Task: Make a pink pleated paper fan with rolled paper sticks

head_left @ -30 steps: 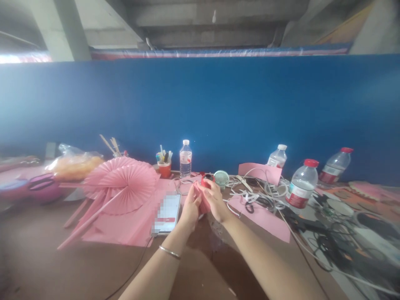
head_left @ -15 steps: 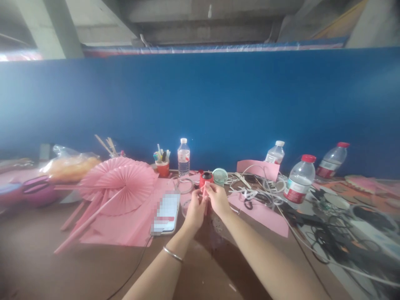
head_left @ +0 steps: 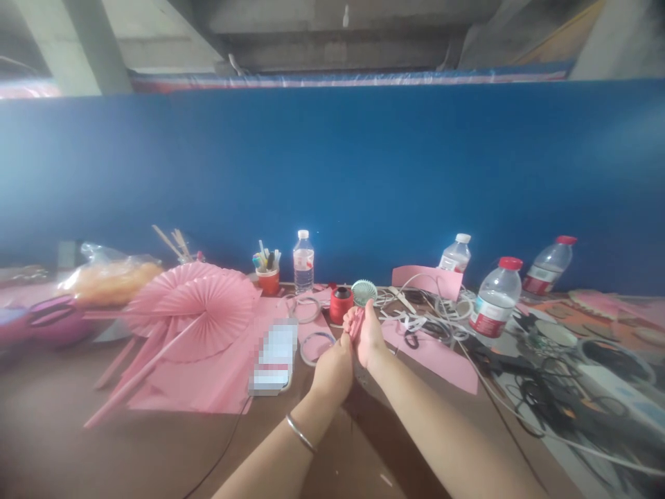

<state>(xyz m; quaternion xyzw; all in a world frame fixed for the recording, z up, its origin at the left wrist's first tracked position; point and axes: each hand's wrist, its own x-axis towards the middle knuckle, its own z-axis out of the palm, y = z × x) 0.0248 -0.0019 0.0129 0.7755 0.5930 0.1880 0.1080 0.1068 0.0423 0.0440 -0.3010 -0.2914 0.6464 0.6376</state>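
Observation:
Both my hands meet over the brown table near the middle. My left hand [head_left: 332,371] is closed around the near end of a folded strip of pink paper [head_left: 356,326]. My right hand [head_left: 368,331] pinches the strip's far end, holding it pressed flat and narrow. A red spool of thread [head_left: 341,303] stands just beyond the hands, with a small green fan [head_left: 364,292] beside it. A clear ring [head_left: 315,346] and a phone [head_left: 273,355] lie to the left of my left hand.
Two pink pleated paper fans [head_left: 200,305] with stick handles lie on pink sheets at left. A red pen cup [head_left: 268,278] and several water bottles [head_left: 494,298] stand by the blue partition. White strips, scissors and dark cables clutter the right side.
The pink paper was spread between my hands and is now squeezed into a narrow strip. My left hand slid down toward me. The red spool came into full view.

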